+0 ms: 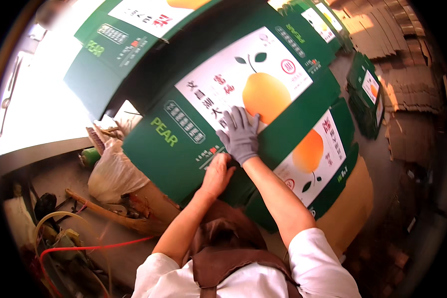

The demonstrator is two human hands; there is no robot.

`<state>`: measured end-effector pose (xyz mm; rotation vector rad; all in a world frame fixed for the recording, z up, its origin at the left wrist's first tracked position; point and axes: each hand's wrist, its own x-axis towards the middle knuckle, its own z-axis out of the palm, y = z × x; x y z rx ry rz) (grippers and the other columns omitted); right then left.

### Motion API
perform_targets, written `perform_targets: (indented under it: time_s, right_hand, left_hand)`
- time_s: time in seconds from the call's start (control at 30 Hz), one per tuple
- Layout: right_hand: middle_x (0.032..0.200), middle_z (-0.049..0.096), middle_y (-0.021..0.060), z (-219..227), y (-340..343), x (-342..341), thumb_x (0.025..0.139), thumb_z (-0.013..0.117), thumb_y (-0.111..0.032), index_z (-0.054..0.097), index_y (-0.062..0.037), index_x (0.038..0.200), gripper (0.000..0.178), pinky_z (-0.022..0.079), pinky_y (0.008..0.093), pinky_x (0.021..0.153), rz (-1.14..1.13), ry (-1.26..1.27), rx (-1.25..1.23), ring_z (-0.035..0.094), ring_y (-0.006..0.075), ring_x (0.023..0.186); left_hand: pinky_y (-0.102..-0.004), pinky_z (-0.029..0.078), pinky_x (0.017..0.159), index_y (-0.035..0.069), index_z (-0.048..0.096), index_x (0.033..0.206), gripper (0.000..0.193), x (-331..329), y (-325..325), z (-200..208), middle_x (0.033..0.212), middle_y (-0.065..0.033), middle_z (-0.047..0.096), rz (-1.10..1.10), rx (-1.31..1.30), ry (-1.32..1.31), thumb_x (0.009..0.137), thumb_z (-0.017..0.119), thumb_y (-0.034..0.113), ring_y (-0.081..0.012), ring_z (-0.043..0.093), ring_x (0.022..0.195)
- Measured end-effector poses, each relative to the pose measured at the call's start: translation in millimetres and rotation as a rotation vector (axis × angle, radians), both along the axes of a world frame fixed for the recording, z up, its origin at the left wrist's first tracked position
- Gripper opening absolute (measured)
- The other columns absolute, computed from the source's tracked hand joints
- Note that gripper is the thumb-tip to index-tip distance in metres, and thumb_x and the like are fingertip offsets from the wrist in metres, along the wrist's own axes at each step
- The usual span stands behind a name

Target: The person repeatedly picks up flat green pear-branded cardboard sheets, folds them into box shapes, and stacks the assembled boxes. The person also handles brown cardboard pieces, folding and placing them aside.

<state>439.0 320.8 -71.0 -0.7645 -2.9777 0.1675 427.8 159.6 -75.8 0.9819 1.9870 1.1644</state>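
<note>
A large green printed cardboard box blank (149, 141) with a white panel and an orange pear picture lies before me, tilted. My right hand (241, 135), in a grey glove, rests flat on it with fingers spread, over the lower edge of the pear panel. Bare and closer to me, my left hand (216, 178) has its fingers curled at the blank's near edge, beside the glove. A second pear panel (310, 159) shows on the green cardboard under my right forearm. Its overlap with the upper blank is partly hidden by my arm.
Another green printed sheet (97, 74) rises at the upper left. Folded green cartons (365, 94) stand at the right, near stacks of brown cardboard (407, 89). At the left are a plastic bag (111, 171), a wooden pole (109, 212) and a red hose (99, 247).
</note>
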Motion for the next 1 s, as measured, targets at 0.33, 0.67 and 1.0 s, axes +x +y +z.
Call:
perform_targets:
  time_s: [0.33, 0.67, 1.0]
  right_hand:
    - [0.152, 0.038, 0.0139, 3, -2, 2, 0.097, 0.045, -0.055, 0.046, -0.0106, 0.144, 0.065, 0.009, 0.07, 0.115, -0.01, -0.031, 0.093, 0.03, 0.031, 0.145]
    - [0.122, 0.06, 0.0117, 12, 19, -65, 0.095, 0.052, -0.056, 0.055, -0.007, 0.129, 0.06, 0.041, 0.0546, 0.1, -0.22, 0.337, -0.318, 0.057, 0.0308, 0.112]
    - [0.098, 0.065, 0.0036, 71, 131, -236, 0.096, 0.063, -0.025, 0.063, -0.0012, 0.107, 0.026, 0.042, 0.0297, 0.085, -0.639, 0.973, -1.323, 0.057, 0.0143, 0.093]
  left_hand:
    - [-0.0513, 0.031, 0.113, 0.007, 0.051, 0.137, 0.053, -214, -77, 79, 0.144, -0.0154, 0.048, 0.384, -0.107, 0.892, 0.089, 0.069, 0.018, -0.0341, 0.044, 0.135]
    - [-0.0386, 0.035, 0.115, 0.003, 0.048, 0.142, 0.059, -343, -101, 93, 0.148, -0.0135, 0.048, 0.052, -0.427, 1.043, 0.091, 0.066, 0.025, -0.0309, 0.042, 0.138]
    - [-0.0499, 0.03, 0.113, 0.004, 0.052, 0.137, 0.061, -240, -90, 141, 0.146, -0.0132, 0.05, -0.094, -0.276, 0.822, 0.087, 0.07, 0.033, -0.0295, 0.047, 0.134]
